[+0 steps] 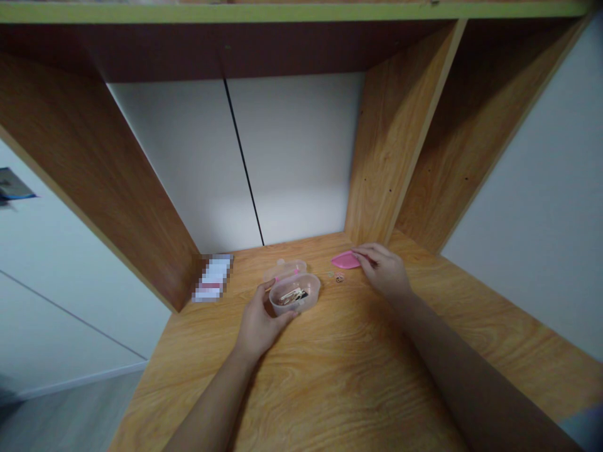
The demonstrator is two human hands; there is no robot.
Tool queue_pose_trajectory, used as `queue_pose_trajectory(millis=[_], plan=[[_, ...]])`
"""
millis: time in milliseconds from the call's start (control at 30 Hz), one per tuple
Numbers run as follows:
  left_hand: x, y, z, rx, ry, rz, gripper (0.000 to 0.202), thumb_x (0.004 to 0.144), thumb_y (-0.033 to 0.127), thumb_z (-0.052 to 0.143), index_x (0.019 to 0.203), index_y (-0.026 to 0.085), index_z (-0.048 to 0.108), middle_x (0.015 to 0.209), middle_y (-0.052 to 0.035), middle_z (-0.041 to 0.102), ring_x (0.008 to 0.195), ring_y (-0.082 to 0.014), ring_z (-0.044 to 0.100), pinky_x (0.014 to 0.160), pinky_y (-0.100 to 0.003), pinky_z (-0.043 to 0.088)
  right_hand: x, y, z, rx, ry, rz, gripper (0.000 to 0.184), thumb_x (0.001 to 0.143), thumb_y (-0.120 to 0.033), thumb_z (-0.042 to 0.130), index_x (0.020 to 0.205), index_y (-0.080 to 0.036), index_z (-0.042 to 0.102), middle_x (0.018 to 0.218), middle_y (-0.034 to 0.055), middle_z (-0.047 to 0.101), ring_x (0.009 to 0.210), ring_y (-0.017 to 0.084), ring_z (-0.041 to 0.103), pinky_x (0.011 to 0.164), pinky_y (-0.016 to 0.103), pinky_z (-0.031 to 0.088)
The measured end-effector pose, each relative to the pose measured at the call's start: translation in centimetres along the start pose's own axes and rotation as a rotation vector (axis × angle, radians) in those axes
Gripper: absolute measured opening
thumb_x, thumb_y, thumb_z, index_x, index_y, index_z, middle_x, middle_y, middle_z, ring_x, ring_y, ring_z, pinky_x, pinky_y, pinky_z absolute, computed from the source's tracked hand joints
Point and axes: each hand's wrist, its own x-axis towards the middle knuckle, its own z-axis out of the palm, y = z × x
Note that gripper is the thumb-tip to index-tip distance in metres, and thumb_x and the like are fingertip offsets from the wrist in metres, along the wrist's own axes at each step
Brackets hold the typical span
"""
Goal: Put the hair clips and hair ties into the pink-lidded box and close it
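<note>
Wood panels and a white back panel (292, 150) frame a counter (358, 376) set beneath a shelf (282, 9) with a green front edge. Near the counter's middle stands a clear tub (294, 294) holding a small bundle of pale and dark items, too small to identify. The left hand (258, 320) cups the tub from the near side, fingers curled around its wall. A clear lid (285, 271) with a touch of pink lies directly behind the tub, touching it. To the tub's right, the right hand (380, 270) reaches over a pink plastic piece (345, 259), fingers loosely apart with their tips against it; whether they pinch it or merely rest there cannot be told. Small rings (339, 278) lie on the counter between the tub and the pink piece. Well left of the tub, a blurred packet (211, 278) sits against the left panel (94, 188). Both forearms are bare, reaching in from the bottom of the view.
</note>
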Motion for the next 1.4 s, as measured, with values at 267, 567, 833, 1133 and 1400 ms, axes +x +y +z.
queue_pose_trajectory(millis=[267, 567, 833, 1133, 1400], plan=[[0.0, 0.0, 0.0, 0.015, 0.021, 0.011, 0.076, 0.065, 0.025, 0.088, 0.132, 0.020, 0.051, 0.124, -0.0123, 0.070, 0.113, -0.0279, 0.069, 0.101, -0.046, 0.052, -0.2, -1.0, -0.1, 0.047, -0.058, 0.100, 0.028, 0.097, -0.035, 0.051, 0.102, -0.024, 0.076, 0.105, 0.0074, 0.074, 0.100, 0.022, 0.069, 0.096, 0.037, 0.055], [0.0, 0.0, 0.0, -0.003, -0.012, 0.014, 0.079, 0.065, 0.026, 0.088, 0.134, 0.020, 0.049, 0.126, -0.0132, 0.069, 0.115, -0.0276, 0.068, 0.103, -0.046, 0.050, -0.6, -2.9, 1.5, 0.376, 0.129, 0.483, 0.040, 0.092, -0.050, 0.057, 0.108, -0.017, 0.073, 0.114, 0.0139, 0.067, 0.070, 0.019, 0.070, 0.057, 0.031, 0.061], [0.0, -0.5, 0.2, -0.042, -0.019, 0.036, 0.078, 0.067, 0.024, 0.087, 0.135, 0.021, 0.048, 0.131, -0.0136, 0.067, 0.120, -0.0278, 0.065, 0.107, -0.048, 0.048, -0.9, -2.7, 2.9, 0.569, 0.021, 0.596, 0.049, 0.092, -0.055, 0.054, 0.115, -0.015, 0.068, 0.127, 0.0158, 0.060, 0.049, 0.009, 0.066, 0.044, 0.024, 0.056], [0.0, -0.5, 0.2, -0.054, -0.013, 0.040, 0.078, 0.067, 0.023, 0.086, 0.135, 0.020, 0.048, 0.129, -0.0144, 0.068, 0.117, -0.0284, 0.067, 0.105, -0.048, 0.049, -1.6, -0.8, 4.0, 0.676, -0.080, 0.827, 0.032, 0.096, -0.040, 0.051, 0.109, -0.016, 0.066, 0.114, 0.0136, 0.071, 0.057, 0.018, 0.073, 0.053, 0.030, 0.063], [-0.1, -0.2, 0.0, -0.021, -0.007, 0.026, 0.079, 0.066, 0.024, 0.087, 0.135, 0.021, 0.049, 0.129, -0.0145, 0.068, 0.119, -0.0287, 0.066, 0.106, -0.049, 0.048, -1.0, 0.6, 2.0, -0.021, 0.042, 0.595, 0.041, 0.097, -0.038, 0.042, 0.110, -0.011, 0.070, 0.111, 0.0176, 0.068, 0.085, 0.025, 0.071, 0.074, 0.037, 0.061]])
